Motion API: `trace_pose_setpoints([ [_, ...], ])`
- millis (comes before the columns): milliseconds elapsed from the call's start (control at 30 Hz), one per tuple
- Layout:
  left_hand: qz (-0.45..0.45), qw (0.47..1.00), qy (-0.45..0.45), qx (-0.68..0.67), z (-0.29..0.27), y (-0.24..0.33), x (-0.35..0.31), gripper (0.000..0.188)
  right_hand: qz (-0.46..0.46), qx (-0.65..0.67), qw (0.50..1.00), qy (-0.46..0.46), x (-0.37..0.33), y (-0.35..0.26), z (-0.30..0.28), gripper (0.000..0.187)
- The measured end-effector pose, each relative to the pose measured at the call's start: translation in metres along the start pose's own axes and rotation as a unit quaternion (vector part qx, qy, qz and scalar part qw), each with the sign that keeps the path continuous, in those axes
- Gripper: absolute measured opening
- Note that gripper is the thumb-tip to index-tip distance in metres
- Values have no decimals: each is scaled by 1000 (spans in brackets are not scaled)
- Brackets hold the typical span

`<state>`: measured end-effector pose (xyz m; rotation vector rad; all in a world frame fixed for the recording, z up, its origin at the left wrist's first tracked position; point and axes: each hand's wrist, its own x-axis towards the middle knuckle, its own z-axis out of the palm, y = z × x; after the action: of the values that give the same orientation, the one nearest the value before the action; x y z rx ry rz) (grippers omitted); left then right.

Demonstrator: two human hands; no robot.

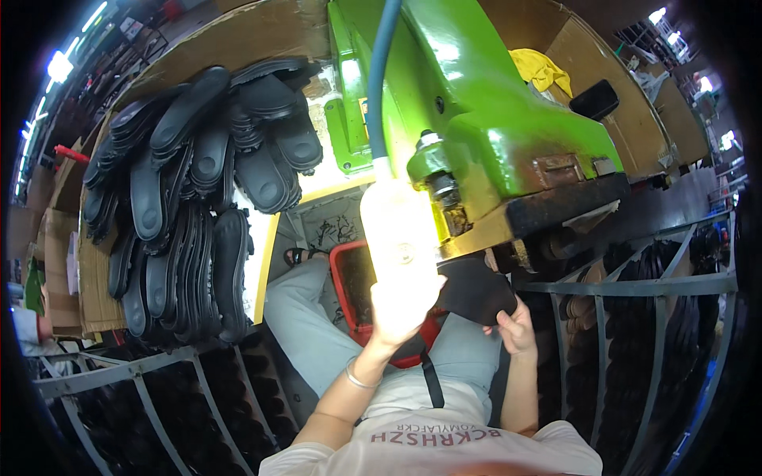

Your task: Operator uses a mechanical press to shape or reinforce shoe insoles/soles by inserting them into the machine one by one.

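In front of me, my right hand (517,327) pinches the near right edge of a flat black piece (480,293) between thumb and fingers. The piece is soft-looking with a rounded edge; its far side runs under the head of a green machine (508,119). My left hand (399,313), with a bracelet at the wrist, is raised by the piece's left edge. A glowing lamp (401,230) on a blue-grey cable washes out its fingers, so their grip is hidden.
Stacks of black shoe soles (182,174) fill the table on the left, beside cardboard. Below, between my legs, stands a red bin (343,289). Metal racks (635,287) with dark pieces flank me on both sides. A yellow cloth (541,70) and a black phone-like object (595,100) lie behind the machine.
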<state>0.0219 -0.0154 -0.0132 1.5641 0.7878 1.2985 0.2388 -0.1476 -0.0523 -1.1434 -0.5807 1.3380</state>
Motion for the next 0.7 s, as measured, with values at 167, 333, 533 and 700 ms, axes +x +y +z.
trace_pose_setpoints([
  [167, -23, 998, 47, 29, 9, 0, 9, 23, -46, 65, 988, 132, -18, -9, 5, 39],
  [333, -82, 995, 28, -46, -17, 3, -5, 28, -130, -7, 987, 99, 12, -61, 7, 33],
  [533, -29, 993, -13, 117, -48, 12, -6, 34, -145, 5, 989, 32, 62, -90, 41, 21],
  [700, -85, 995, 48, 13, -71, 23, -3, 25, -151, -13, 988, -16, 76, -79, 71, 22],
])
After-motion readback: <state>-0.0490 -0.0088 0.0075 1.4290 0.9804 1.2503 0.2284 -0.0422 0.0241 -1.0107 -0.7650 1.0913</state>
